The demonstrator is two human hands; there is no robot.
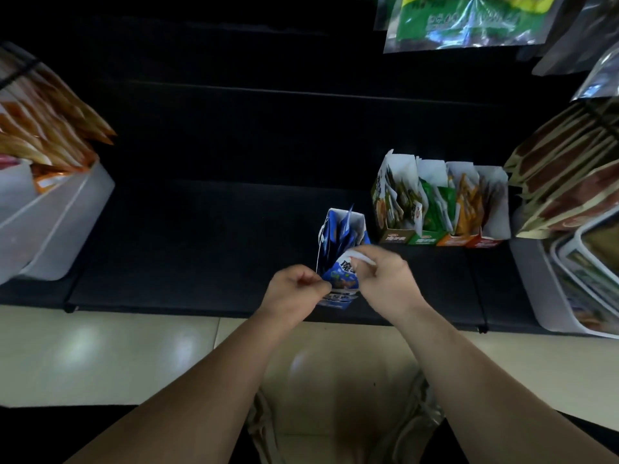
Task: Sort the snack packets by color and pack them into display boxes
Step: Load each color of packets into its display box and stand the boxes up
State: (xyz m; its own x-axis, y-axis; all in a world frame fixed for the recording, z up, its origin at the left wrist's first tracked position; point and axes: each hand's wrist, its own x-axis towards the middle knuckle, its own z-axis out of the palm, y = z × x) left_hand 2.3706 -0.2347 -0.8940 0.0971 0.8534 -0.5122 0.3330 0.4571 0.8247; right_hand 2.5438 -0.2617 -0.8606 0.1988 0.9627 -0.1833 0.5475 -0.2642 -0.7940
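blue packet (343, 274), blue display box (346, 222) on dark shelf (201, 249), pale tiled floor (100, 356)

1. Left hand (294, 291): bare, five fingers.
2. Right hand (385, 279): bare.
3. Forearms (207, 390): two, bare to the frame's lower edge.
4. Clothing: pale beige rumpled fabric (423, 401) low between the forearms; garment type unclear.

Black shelf (234, 229) ran L to R above cream floor tiles (100, 356). White bin (67, 222) sat on it at far L; green bag (462, 25) hung top R.
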